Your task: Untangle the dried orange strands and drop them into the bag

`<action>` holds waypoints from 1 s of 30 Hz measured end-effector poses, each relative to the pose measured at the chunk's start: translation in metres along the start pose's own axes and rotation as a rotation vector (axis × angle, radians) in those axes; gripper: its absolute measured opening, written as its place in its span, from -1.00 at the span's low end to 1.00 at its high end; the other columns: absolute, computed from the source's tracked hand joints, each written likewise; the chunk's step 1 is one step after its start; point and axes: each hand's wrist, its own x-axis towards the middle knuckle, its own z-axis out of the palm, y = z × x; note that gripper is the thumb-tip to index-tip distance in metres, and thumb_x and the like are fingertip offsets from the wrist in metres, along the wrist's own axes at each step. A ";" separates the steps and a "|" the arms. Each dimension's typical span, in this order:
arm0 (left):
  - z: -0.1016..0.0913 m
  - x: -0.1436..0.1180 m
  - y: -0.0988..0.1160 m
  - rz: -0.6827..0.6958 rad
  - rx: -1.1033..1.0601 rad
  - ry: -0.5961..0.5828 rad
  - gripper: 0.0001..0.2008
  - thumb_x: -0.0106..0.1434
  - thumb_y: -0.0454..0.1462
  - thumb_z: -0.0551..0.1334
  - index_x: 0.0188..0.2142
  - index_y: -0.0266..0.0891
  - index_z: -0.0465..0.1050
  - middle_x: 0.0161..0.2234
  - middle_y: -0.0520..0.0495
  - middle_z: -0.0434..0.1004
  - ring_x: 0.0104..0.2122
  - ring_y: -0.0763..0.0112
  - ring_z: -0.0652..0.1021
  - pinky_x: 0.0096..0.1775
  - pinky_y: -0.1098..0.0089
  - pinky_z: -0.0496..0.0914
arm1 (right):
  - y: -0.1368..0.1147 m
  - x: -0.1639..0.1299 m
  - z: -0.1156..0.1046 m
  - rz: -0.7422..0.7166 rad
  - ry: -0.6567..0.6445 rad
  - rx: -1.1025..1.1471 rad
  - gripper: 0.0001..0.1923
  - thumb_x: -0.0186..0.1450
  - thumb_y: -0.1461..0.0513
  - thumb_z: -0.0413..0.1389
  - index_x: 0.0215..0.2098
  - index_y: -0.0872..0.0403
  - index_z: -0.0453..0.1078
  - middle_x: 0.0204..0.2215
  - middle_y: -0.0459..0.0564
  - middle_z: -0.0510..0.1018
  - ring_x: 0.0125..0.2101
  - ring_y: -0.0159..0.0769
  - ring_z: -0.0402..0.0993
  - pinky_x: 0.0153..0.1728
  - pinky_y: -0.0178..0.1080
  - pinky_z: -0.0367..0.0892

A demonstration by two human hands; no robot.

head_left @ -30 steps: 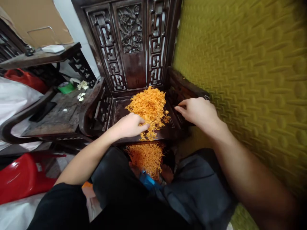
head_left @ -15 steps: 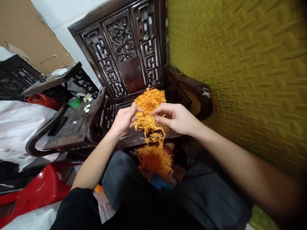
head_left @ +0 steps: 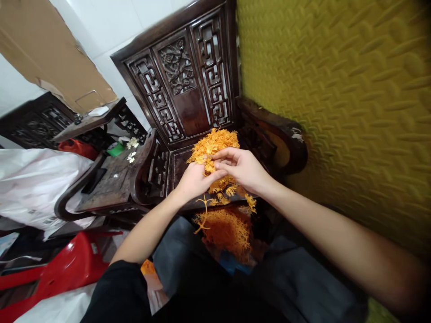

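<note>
A heap of orange, thin-branched pieces (head_left: 215, 138), perhaps plastic, lies on the seat of a dark carved wooden chair (head_left: 177, 168). In front of it, my left hand (head_left: 193, 180) is closed around some of these pieces, its thumb pointing toward my right hand. My right hand (head_left: 244, 169) pinches at the same cluster, fingertips almost meeting the left thumb. Just below the hands, more orange pieces (head_left: 224, 186) lie along the seat's front edge. One forked orange strand (head_left: 204, 213) dangles under my left hand. Exactly what sits between the fingertips is partly hidden.
Between my knees is a lower mass of orange pieces (head_left: 225, 229). A yellow textured wall or mat (head_left: 336, 89) rises close on the right. To the left stand another wooden chair (head_left: 111, 188), a white sack (head_left: 37, 184) and a red plastic stool (head_left: 72, 264).
My hands have come closer together, the left one moving right and its thumb swinging toward the right hand. A forked strand now hangs below. The whole view has shifted slightly.
</note>
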 end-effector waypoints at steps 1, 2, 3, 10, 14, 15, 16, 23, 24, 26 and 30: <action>-0.002 0.000 -0.001 0.012 0.023 0.001 -0.69 0.32 -0.04 0.29 -0.28 -0.25 0.58 -0.31 -0.11 0.63 -0.31 0.31 0.56 -0.26 0.40 0.37 | -0.001 0.000 0.000 -0.011 -0.002 -0.055 -0.83 0.13 0.24 0.33 -0.28 0.07 0.56 -0.35 -0.01 0.64 -0.39 -0.33 0.53 -0.35 -0.24 0.48; -0.005 0.000 -0.002 0.016 0.031 0.001 -0.70 0.32 -0.04 0.29 -0.27 -0.25 0.58 -0.31 -0.10 0.63 -0.31 0.31 0.56 -0.26 0.40 0.37 | -0.003 0.000 -0.001 -0.019 0.000 -0.103 -0.84 0.15 0.23 0.32 -0.28 0.07 0.56 -0.37 -0.02 0.63 -0.42 -0.34 0.51 -0.41 -0.24 0.46; -0.008 -0.001 -0.004 0.011 0.018 0.003 -0.70 0.32 -0.05 0.29 -0.23 -0.25 0.58 -0.28 -0.10 0.63 -0.28 0.30 0.57 -0.23 0.40 0.38 | -0.004 -0.001 -0.001 -0.023 0.004 -0.142 -0.86 0.16 0.23 0.30 -0.28 0.07 0.56 -0.39 -0.02 0.63 -0.46 -0.34 0.49 -0.45 -0.25 0.43; -0.028 -0.005 -0.007 -0.123 -0.234 0.076 -0.35 0.09 -0.09 0.48 0.14 -0.21 0.40 -0.23 -0.04 0.58 -0.31 0.35 0.53 -0.24 0.42 0.36 | -0.014 -0.004 0.004 -0.019 0.010 -0.183 -0.87 0.17 0.22 0.30 -0.30 0.08 0.55 -0.45 -0.04 0.60 -0.47 -0.35 0.45 -0.47 -0.27 0.37; -0.040 -0.005 -0.006 -0.101 -0.174 0.221 -0.24 0.03 -0.12 0.52 0.19 -0.16 0.34 -0.28 0.00 0.56 -0.36 0.38 0.51 -0.27 0.44 0.34 | -0.011 -0.003 0.006 0.013 0.031 -0.134 -0.84 0.16 0.21 0.30 -0.29 0.09 0.54 -0.44 -0.04 0.59 -0.51 -0.39 0.40 -0.54 -0.30 0.31; -0.042 -0.004 -0.007 -0.091 -0.123 0.232 -0.33 0.07 -0.10 0.50 0.14 -0.16 0.40 -0.26 -0.02 0.57 -0.33 0.37 0.53 -0.24 0.43 0.35 | -0.011 -0.002 0.007 0.033 0.043 -0.103 -0.83 0.15 0.21 0.31 -0.29 0.09 0.53 -0.44 -0.05 0.58 -0.53 -0.40 0.38 -0.55 -0.30 0.30; -0.043 -0.004 -0.009 -0.080 -0.071 0.230 -0.43 0.11 -0.07 0.47 0.08 -0.17 0.45 -0.22 -0.04 0.59 -0.29 0.35 0.54 -0.20 0.41 0.37 | -0.011 -0.001 0.007 0.061 0.053 -0.064 -0.81 0.14 0.21 0.33 -0.29 0.09 0.51 -0.45 -0.06 0.57 -0.54 -0.41 0.36 -0.56 -0.31 0.29; -0.022 0.000 -0.013 0.044 0.094 0.142 -0.33 0.14 0.10 0.40 0.14 -0.17 0.39 0.01 -0.14 0.61 -0.20 0.27 0.61 -0.12 0.32 0.45 | -0.014 -0.002 0.011 0.225 0.046 0.164 -0.77 0.07 0.30 0.37 -0.33 0.09 0.46 -0.47 -0.09 0.51 -0.51 -0.44 0.38 -0.55 -0.35 0.30; -0.018 0.001 -0.012 0.050 0.133 0.132 -0.28 0.11 0.13 0.41 0.15 -0.18 0.38 -0.01 -0.15 0.62 -0.20 0.25 0.62 -0.12 0.30 0.46 | -0.014 -0.002 0.012 0.226 0.044 0.180 -0.77 0.06 0.31 0.37 -0.34 0.09 0.45 -0.47 -0.09 0.51 -0.50 -0.45 0.38 -0.54 -0.36 0.31; -0.012 0.002 -0.012 0.058 0.220 0.104 -0.26 0.10 0.18 0.40 0.13 -0.19 0.38 -0.06 -0.16 0.63 -0.20 0.20 0.63 -0.12 0.28 0.46 | -0.014 -0.002 0.014 0.230 0.044 0.212 -0.78 0.06 0.32 0.36 -0.36 0.10 0.44 -0.48 -0.11 0.51 -0.51 -0.47 0.38 -0.54 -0.37 0.31; -0.007 0.006 -0.019 0.153 0.323 0.055 -0.44 0.33 0.19 0.17 0.00 -0.22 0.42 -0.13 -0.19 0.63 -0.20 0.19 0.64 -0.15 0.29 0.45 | -0.014 -0.001 0.014 0.247 0.027 0.266 -0.79 0.09 0.31 0.35 -0.37 0.10 0.40 -0.53 -0.14 0.49 -0.57 -0.50 0.34 -0.59 -0.39 0.28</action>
